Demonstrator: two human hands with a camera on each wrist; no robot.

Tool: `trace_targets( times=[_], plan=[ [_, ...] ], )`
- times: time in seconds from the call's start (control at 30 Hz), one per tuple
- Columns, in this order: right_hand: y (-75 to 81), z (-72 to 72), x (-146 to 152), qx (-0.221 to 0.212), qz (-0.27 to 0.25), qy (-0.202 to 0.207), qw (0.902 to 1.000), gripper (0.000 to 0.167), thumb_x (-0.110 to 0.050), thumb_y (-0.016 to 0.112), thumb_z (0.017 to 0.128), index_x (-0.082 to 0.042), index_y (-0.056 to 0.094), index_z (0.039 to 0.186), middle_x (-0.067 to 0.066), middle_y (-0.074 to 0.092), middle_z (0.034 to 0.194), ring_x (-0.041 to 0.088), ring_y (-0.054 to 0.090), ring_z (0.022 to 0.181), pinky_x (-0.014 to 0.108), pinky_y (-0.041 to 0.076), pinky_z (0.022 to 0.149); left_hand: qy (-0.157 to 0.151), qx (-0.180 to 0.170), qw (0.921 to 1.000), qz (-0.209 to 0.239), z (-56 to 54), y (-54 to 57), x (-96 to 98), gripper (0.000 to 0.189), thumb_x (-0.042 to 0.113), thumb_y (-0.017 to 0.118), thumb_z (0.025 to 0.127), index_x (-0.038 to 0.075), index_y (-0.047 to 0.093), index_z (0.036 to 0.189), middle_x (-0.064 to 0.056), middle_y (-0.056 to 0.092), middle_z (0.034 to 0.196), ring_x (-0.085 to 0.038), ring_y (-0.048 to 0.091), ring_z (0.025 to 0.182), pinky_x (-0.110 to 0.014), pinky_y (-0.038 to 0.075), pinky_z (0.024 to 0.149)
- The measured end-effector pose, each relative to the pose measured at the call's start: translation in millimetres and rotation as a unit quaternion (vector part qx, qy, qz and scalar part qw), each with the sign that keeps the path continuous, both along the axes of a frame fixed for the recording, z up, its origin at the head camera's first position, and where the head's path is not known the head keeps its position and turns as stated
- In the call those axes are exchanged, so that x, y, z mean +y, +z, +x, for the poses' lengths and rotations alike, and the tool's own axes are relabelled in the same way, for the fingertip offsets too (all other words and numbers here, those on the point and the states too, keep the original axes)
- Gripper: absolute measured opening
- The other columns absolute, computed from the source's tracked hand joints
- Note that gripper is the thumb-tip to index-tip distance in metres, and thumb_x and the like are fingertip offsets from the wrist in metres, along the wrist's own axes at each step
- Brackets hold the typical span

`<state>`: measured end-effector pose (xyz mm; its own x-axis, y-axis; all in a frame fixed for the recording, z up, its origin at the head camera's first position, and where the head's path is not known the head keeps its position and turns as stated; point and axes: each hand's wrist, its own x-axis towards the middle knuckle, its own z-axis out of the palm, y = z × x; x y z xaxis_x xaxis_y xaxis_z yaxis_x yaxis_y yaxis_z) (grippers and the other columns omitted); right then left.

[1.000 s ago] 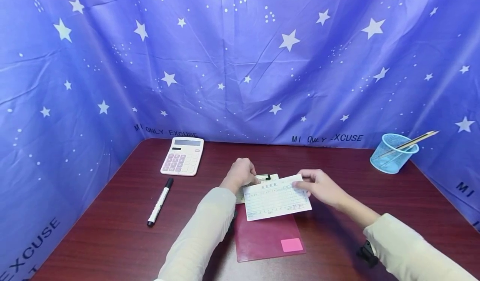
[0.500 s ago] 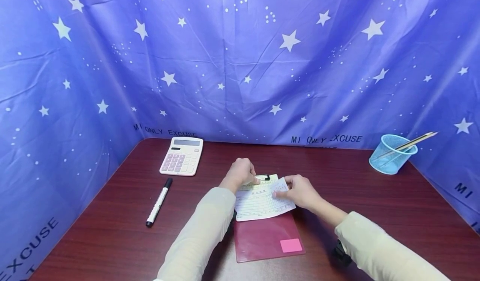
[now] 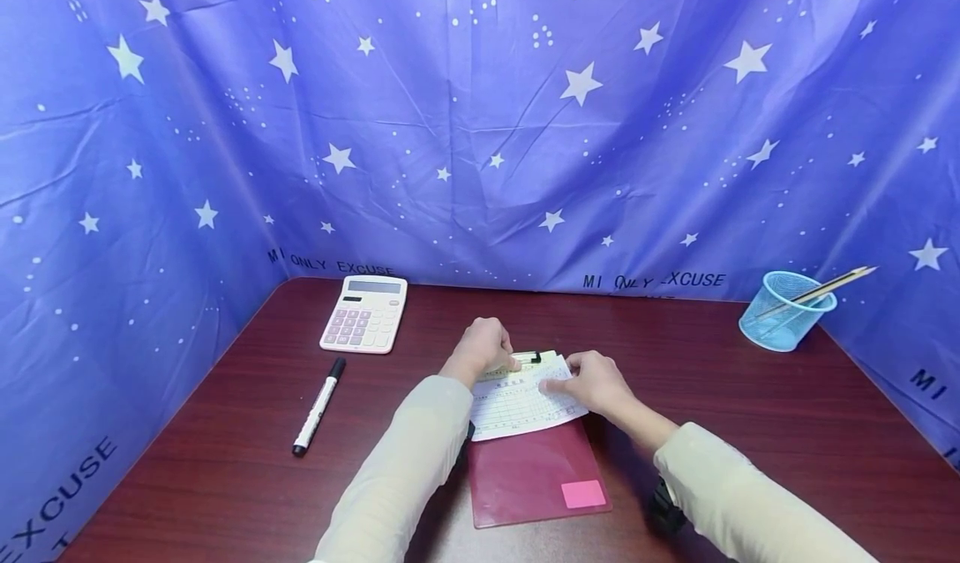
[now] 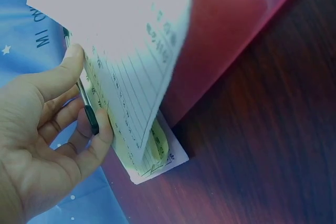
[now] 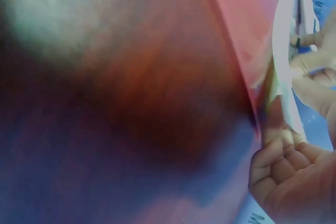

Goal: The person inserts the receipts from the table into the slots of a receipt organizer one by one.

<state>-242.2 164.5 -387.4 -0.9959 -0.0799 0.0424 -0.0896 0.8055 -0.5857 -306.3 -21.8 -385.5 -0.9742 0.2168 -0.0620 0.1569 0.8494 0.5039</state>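
Note:
A red clipboard (image 3: pixel 525 475) lies on the table, a pink label (image 3: pixel 582 494) at its near corner. My left hand (image 3: pixel 483 348) grips the black-tipped clip (image 4: pixel 91 118) at its far edge, thumb on the paper side and fingers curled round the other. Yellowish slips (image 4: pixel 160 142) show at that end. Over them lies a white printed form (image 3: pixel 517 409), its top edge close to the clip. My right hand (image 3: pixel 597 382) pinches the form's right edge between thumb and fingers. In the right wrist view the form (image 5: pixel 283 40) appears edge-on, beside the thumb.
At the back left stands a white calculator (image 3: pixel 364 314), with a black-capped marker (image 3: pixel 318 407) in front of it. A blue mesh pen cup (image 3: pixel 786 313) holding pencils (image 3: pixel 832 284) is at the far right. A blue star-printed curtain (image 3: pixel 480 129) closes off the back and sides.
My right hand has moved left and slightly down, bringing the white form from above right to flat over the slips by the clip. The left hand has stayed at the clip.

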Motion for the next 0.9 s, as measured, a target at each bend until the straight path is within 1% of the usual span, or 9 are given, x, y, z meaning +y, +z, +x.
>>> trace_targets(
  times=[0.07,0.13,0.23,0.3,0.4,0.5,0.6,0.77,0.9],
  plan=[
    [3.1,0.4,4.0,-0.004,0.01,0.0,0.9999,0.033,-0.029,0.088,0.077,-0.007,0.064,0.073,-0.004,0.049,0.063,0.015,0.047,0.064,0.029,0.037,0.058,0.002,-0.003,1.0,0.0,0.1,-0.1,0.8,0.019,0.021,0.091,0.078,0.011,0.075,0.074,0.001,0.07,0.084,-0.016,0.06,0.084,-0.034,0.053,0.085],
    [5.5,1.7,7.6,-0.01,0.018,0.002,0.9998,0.032,-0.03,0.088,0.077,-0.008,0.064,0.074,-0.004,0.053,0.062,0.014,0.051,0.061,0.03,0.04,0.057,0.004,-0.002,1.0,0.0,-0.2,-0.7,1.2,0.019,0.021,0.091,0.078,0.011,0.075,0.074,0.001,0.07,0.084,-0.015,0.06,0.084,-0.034,0.053,0.086],
    [5.7,3.5,10.8,-0.026,0.026,0.006,0.9993,0.032,-0.029,0.089,0.076,-0.008,0.064,0.077,-0.003,0.058,0.062,0.012,0.056,0.056,0.03,0.042,0.057,0.004,0.002,1.0,-0.004,-0.7,-1.4,1.0,0.02,0.022,0.092,0.077,0.012,0.075,0.073,0.001,0.07,0.084,-0.016,0.061,0.085,-0.033,0.053,0.086],
    [3.8,4.7,11.0,-0.032,0.034,0.006,0.9989,0.035,-0.031,0.089,0.076,-0.008,0.063,0.078,-0.002,0.058,0.062,0.013,0.057,0.056,0.031,0.044,0.057,0.004,0.005,1.0,-0.006,-0.6,-1.7,0.6,0.02,0.023,0.092,0.077,0.012,0.075,0.074,0.001,0.069,0.083,-0.015,0.061,0.085,-0.033,0.053,0.085],
    [0.2,6.0,9.6,-0.024,0.051,0.006,0.9984,0.042,-0.034,0.091,0.074,-0.007,0.061,0.085,0.001,0.059,0.069,0.018,0.058,0.065,0.035,0.045,0.063,-0.001,0.007,1.0,-0.004,0.9,-0.9,0.2,0.021,0.023,0.092,0.076,0.012,0.075,0.074,0.001,0.069,0.082,-0.016,0.061,0.084,-0.033,0.053,0.085],
    [-2.7,6.3,6.9,-0.015,0.058,0.0,0.9982,0.051,-0.034,0.092,0.072,-0.005,0.058,0.096,0.003,0.06,0.076,0.022,0.057,0.073,0.039,0.046,0.066,-0.004,0.006,1.0,0.0,2.2,-0.1,-0.6,0.021,0.023,0.092,0.077,0.011,0.075,0.074,0.002,0.068,0.081,-0.016,0.06,0.083,-0.033,0.053,0.084],
    [-3.2,6.5,4.8,-0.002,0.057,-0.003,0.9984,0.056,-0.032,0.093,0.071,-0.006,0.056,0.105,0.003,0.06,0.075,0.022,0.059,0.071,0.041,0.047,0.065,-0.004,0.006,1.0,-0.002,2.4,-0.1,-1.1,0.021,0.023,0.092,0.077,0.011,0.075,0.074,0.002,0.067,0.08,-0.015,0.06,0.082,-0.032,0.053,0.083],
    [-3.2,6.8,3.6,0.03,0.057,0.008,0.9979,0.055,-0.026,0.093,0.071,-0.011,0.058,0.112,-0.002,0.059,0.068,0.017,0.058,0.065,0.039,0.045,0.06,-0.001,0.005,1.0,-0.002,2.0,0.8,-0.8,0.02,0.023,0.092,0.077,0.011,0.075,0.075,0.002,0.067,0.081,-0.015,0.059,0.083,-0.032,0.053,0.083],
    [-4.2,7.1,3.3,0.042,0.048,0.018,0.9978,0.058,-0.022,0.092,0.072,-0.013,0.059,0.119,-0.003,0.058,0.064,0.015,0.056,0.061,0.037,0.044,0.057,-0.001,0.001,1.0,-0.003,1.0,1.3,-0.4,0.02,0.022,0.091,0.077,0.012,0.075,0.074,0.003,0.067,0.08,-0.015,0.058,0.082,-0.032,0.053,0.083]
  ],
)
